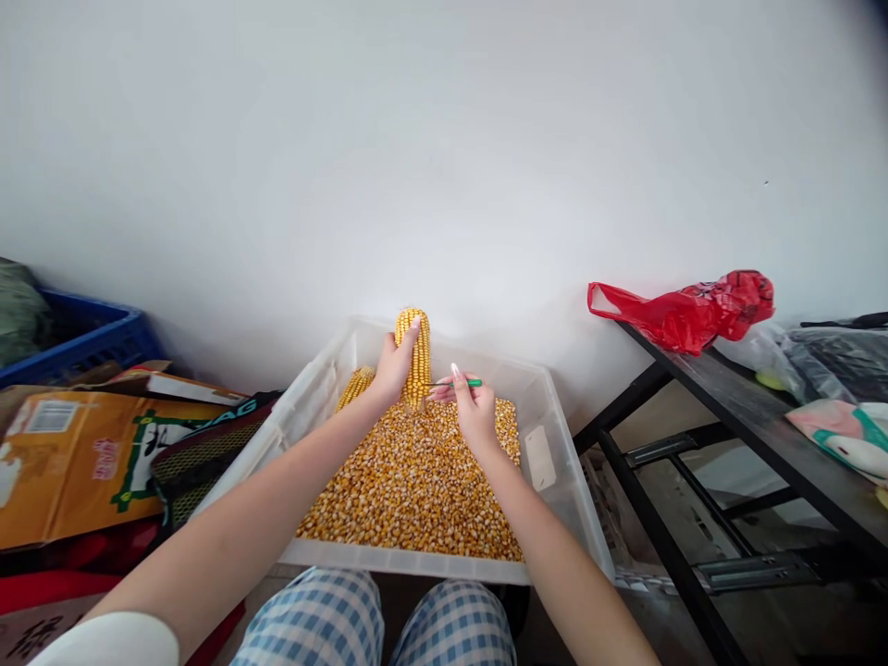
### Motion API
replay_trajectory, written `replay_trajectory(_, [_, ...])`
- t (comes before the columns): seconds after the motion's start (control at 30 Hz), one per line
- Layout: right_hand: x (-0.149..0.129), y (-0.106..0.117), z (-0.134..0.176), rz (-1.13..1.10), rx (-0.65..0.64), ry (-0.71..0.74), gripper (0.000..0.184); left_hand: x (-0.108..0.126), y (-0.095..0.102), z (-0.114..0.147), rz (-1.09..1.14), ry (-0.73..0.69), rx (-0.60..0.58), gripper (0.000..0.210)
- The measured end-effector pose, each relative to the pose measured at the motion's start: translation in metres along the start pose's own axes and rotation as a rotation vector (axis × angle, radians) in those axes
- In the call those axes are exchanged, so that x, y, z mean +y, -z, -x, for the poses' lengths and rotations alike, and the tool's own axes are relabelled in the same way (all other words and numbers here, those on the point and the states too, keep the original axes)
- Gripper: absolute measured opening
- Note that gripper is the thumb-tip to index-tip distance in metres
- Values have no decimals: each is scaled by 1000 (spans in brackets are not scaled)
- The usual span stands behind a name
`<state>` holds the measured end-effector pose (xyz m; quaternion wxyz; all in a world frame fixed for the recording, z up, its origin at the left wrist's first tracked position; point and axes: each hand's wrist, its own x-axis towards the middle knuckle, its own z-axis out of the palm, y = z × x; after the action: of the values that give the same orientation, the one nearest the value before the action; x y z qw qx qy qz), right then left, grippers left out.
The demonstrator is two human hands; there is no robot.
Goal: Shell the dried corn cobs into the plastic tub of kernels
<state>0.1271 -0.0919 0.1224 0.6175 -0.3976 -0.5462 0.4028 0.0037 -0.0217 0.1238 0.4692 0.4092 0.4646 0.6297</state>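
My left hand (395, 364) is closed around an ear of corn (420, 355), which stands nearly upright over the far part of a clear plastic bin (416, 558). Yellow kernels cover the ear in rows. Pinched in my right hand (475, 413) is a thin screwdriver-like tool with a green handle (474, 382). Its slim metal shaft points left and meets the lower part of the ear; the exact tip is hard to make out. Loose corn kernels (416, 486) fill much of the bin below both hands. A second ear of corn (356, 386) leans at the bin's far left, partly behind my left hand.
A white wall (444, 166) rises behind the bin. To the left are a cardboard box (76, 462), a dark mesh bag (201, 453) and a blue crate (131, 333). On the right, a black-framed table (749, 398) carries a red plastic bag (694, 314).
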Motion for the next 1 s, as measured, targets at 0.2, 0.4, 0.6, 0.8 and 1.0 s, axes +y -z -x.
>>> replay_trajectory(0.2, [0, 4, -4, -18, -14, -95, 39, 11, -4, 13, -154, -133, -88, 49])
replay_trajectory(0.4, [8, 6, -5, 17, 13, -137, 41, 16, -10, 23, -239, -260, -177, 43])
replay_trajectory(0.6, [0, 6, -5, 16, 30, -70, 41, 10, -4, 11, -155, -148, -127, 46])
replay_trajectory(0.8, [7, 2, -2, 31, -68, -127, 42, 16, -3, 14, -114, -130, -135, 46])
replay_trajectory(1.0, [-1, 3, -2, 8, 42, -64, 41, 17, -3, 13, -65, -133, -134, 46])
